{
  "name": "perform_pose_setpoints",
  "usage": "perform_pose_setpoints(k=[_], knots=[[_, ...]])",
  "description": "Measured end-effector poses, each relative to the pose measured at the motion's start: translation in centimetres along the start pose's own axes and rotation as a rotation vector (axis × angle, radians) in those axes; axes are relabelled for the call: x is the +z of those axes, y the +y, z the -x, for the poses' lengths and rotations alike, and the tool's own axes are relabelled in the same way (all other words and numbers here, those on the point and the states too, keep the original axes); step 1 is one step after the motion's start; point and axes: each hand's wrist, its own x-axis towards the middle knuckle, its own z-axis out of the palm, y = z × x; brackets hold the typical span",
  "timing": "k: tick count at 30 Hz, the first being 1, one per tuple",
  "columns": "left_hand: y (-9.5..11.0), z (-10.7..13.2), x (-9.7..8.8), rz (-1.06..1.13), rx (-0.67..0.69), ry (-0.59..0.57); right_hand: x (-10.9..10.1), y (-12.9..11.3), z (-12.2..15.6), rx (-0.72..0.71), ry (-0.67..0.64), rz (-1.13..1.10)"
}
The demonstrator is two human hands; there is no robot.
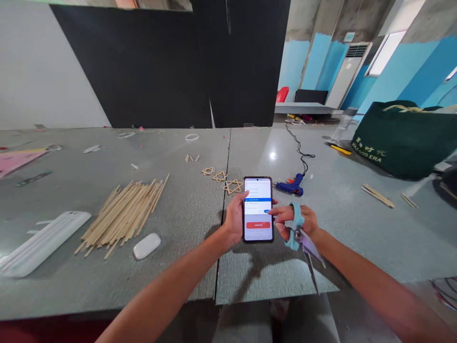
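My left hand (pixel 234 216) grips a smartphone (pixel 257 233) upright above the table, its lit screen facing me. On the screen are a white dialog with a blue bar and, lower down, a red button. A finger of my right hand (pixel 306 220) touches the screen near a small blue button. Scissors (pixel 299 233) with light-blue handles hang from that same hand, the handle loops around its fingers and the blades pointing down toward me. Just beyond the phone lie several star shapes made of sticks, the nearest star (pixel 233 186) beside its upper left corner.
Left of my arm lie a pile of thin wooden sticks (pixel 123 214), a white oval case (pixel 147 246) and a long white pouch (pixel 44 243). A blue glue gun (pixel 291 185) with a cord, a yellow cutter (pixel 340 149), loose sticks (pixel 377 195) and a green bag (pixel 403 138) are to the right.
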Motion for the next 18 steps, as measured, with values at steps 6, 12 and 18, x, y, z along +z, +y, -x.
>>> perform_pose_setpoints(k=[6, 12, 18], knots=[[-0.24, -0.22, -0.44, 0.005, 0.006, -0.021, -0.03, 0.21, 0.06, 0.006, -0.064, -0.065], [-0.25, -0.47, -0.5, -0.026, -0.021, -0.035, -0.21, 0.26, 0.03, -0.01, -0.018, -0.028], [-0.43, -0.17, -0.48, -0.122, -0.152, -0.072, -1.0, 0.42, -0.52, 0.044, -0.02, -0.043]])
